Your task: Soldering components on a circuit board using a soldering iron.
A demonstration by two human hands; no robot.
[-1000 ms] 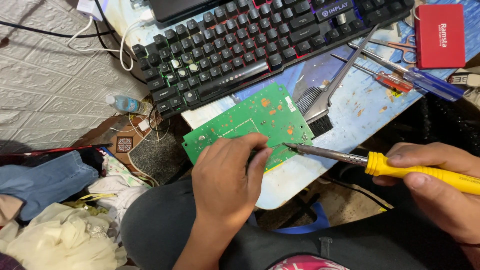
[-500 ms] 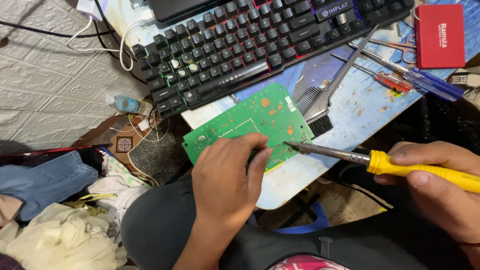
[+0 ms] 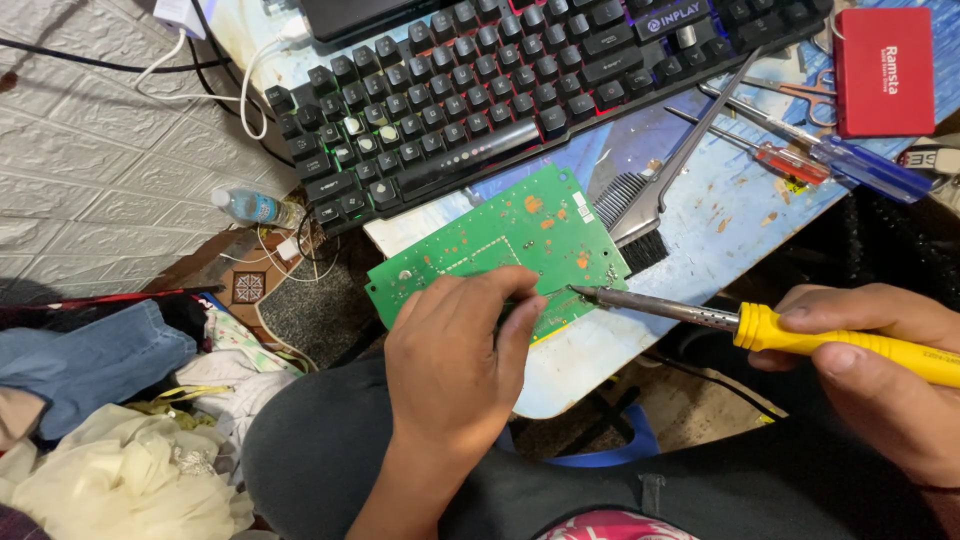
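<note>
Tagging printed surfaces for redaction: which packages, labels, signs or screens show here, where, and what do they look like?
Red case: top right on the table, flat rectangle, pale print.
Keyboard badge: upper edge of the black keyboard, small dark strip, light print.
Bottle label: small clear bottle at left, blue band.
No screen or sign clearly visible.

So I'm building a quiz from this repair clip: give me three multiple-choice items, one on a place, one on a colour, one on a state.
1. Where is the tip of the soldering iron?
A. on the keyboard
B. at the circuit board's near edge
C. on the brush

2. What colour is the iron's handle?
A. yellow
B. red
C. black

3. What is the left hand doing?
A. lying flat on the table
B. pinching at the circuit board
C. holding a bottle

Answers: B, the tip meets the green board's edge; A, the right hand grips a yellow handle; B, its fingertips press together on the board.
</note>
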